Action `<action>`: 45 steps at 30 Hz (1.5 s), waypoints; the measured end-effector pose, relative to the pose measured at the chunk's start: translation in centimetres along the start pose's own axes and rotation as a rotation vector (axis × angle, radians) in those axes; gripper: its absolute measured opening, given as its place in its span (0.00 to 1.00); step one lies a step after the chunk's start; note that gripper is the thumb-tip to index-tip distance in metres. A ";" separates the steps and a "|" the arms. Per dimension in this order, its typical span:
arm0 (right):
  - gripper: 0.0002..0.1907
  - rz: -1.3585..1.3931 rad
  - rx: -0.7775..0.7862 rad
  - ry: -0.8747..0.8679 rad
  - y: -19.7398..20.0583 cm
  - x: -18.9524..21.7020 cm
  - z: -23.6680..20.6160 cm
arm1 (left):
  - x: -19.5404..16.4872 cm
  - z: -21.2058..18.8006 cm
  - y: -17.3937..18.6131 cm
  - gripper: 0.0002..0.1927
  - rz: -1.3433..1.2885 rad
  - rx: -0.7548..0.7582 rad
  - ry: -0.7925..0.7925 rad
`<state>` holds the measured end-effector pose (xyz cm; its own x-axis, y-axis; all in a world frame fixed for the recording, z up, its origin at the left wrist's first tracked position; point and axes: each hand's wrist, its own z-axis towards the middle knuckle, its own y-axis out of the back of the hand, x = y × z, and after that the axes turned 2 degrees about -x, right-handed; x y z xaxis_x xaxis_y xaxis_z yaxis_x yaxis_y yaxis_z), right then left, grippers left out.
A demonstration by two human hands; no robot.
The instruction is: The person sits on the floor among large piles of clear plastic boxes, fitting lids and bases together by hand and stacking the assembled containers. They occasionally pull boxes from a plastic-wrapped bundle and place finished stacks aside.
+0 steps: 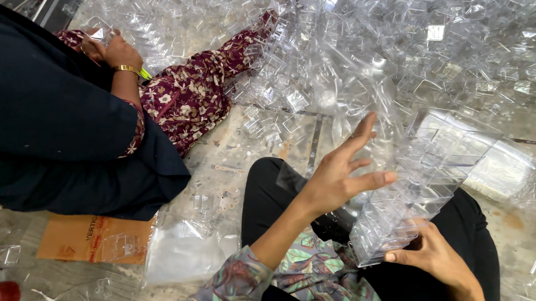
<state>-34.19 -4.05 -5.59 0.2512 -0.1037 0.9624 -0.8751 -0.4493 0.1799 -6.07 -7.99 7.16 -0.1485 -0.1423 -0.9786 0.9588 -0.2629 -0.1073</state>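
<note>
Clear plastic boxes [357, 46] lie heaped over the tiled floor [231, 167] across the whole upper half of the frame. Right of centre, the right hand [435, 254] grips the lower end of a stack of clear boxes [423, 181], thumb along its bottom edge. The left hand [339, 171] hovers just beside the stack's left edge, fingers spread and holding nothing. At upper left a co-worker's hand [118, 54] reaches into the heap. Bare floor shows only between the two people, down to a cardboard sheet [89, 239] at lower left.
</note>
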 end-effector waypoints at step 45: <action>0.10 0.619 -0.120 -0.164 0.2 4.1 18.2 | 14.8 -13.1 6.3 0.23 0.058 -0.166 0.267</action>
<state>-25.79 -20.75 -5.35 -0.2630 -0.4499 0.8535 -0.9158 -0.1619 -0.3675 0.90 0.74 -10.26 -0.0447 0.1083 -0.9931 0.9936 -0.0989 -0.0555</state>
